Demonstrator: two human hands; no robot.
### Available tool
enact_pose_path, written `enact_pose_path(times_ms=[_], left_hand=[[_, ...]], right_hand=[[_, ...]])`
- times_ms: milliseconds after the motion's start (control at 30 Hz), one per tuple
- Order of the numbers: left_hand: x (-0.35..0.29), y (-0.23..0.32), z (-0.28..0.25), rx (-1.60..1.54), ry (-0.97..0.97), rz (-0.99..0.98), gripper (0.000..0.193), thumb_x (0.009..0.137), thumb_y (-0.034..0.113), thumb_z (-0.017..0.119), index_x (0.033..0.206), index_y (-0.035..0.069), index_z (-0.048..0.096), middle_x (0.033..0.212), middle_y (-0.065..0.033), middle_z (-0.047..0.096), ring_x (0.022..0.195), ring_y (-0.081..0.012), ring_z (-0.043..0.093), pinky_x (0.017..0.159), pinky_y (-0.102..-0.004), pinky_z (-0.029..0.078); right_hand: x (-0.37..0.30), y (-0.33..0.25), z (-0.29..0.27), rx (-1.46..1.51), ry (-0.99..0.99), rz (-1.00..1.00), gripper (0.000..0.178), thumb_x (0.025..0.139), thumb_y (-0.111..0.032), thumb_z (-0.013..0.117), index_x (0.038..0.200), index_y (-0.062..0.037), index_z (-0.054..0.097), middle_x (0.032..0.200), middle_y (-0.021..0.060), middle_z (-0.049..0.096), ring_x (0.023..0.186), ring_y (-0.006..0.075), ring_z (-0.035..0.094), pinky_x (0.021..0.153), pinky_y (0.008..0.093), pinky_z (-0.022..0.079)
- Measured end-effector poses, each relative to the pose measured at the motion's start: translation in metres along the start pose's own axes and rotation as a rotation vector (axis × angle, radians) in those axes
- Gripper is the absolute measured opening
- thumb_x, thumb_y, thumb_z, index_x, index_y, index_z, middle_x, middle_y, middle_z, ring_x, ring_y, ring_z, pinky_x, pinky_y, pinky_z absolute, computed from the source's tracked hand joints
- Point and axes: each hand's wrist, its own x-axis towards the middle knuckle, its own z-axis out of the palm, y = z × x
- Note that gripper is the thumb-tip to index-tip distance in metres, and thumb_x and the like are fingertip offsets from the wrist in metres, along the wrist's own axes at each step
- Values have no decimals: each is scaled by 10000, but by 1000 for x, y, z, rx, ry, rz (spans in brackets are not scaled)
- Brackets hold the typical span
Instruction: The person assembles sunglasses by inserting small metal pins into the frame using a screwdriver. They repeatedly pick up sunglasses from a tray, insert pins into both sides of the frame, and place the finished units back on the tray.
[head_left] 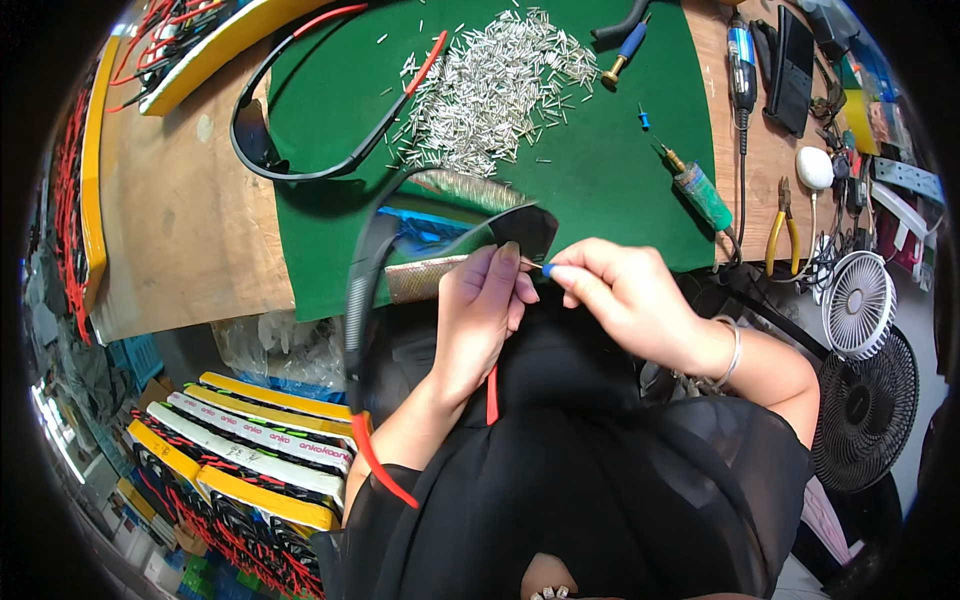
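My left hand (pixel 482 305) is closed round a pair of black sunglasses (pixel 527 226) with red temple tips, held over the near edge of the green mat (pixel 640 215). Its thumb presses near one end of the front, and the temples hang toward my lap. From the right, my right hand (pixel 622 300) pinches a small blue-handled pin tool (pixel 547 270). The tool's thin metal tip reaches the frame beside my left fingertips; the exact contact point is hidden. Beyond the hands lies a heap of small silver metal pins (pixel 490 110).
Another pair of sunglasses (pixel 260 150) lies left of the heap. On the right are a blue screwdriver (pixel 632 42), a blue push pin (pixel 643 119), a green-handled tool (pixel 703 195), yellow pliers (pixel 783 230) and two fans. Yellow and white trays (pixel 250 455) of glasses stand at lower left.
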Motion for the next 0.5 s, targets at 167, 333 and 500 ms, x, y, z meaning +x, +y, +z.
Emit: enact_pose_path(times_ms=[167,333,500], left_hand=[[-5,8,-5,23,36,47,242,937,219,418,829,26,516,645,-10,511,423,-31,357,371,-166,250],[-11,9,-3,77,-80,45,228,924,194,432,796,33,531,622,-10,520,434,-42,376,392,-178,284],[-20,10,6,111,-226,101,157,905,119,453,989,17,538,712,21,533,546,-12,444,493,-163,374]], right_hand=[[-9,-3,-23,-358,-152,-298,200,862,-183,507,936,-3,552,831,177,601,792,342,582,697,386,467],[-4,12,-36,265,41,-71,259,806,-92,580,1028,-33,460,856,15,502,678,88,420,636,238,402],[25,2,-13,224,8,-290,261,774,-128,638,979,-15,523,873,38,557,778,101,527,711,239,441]])
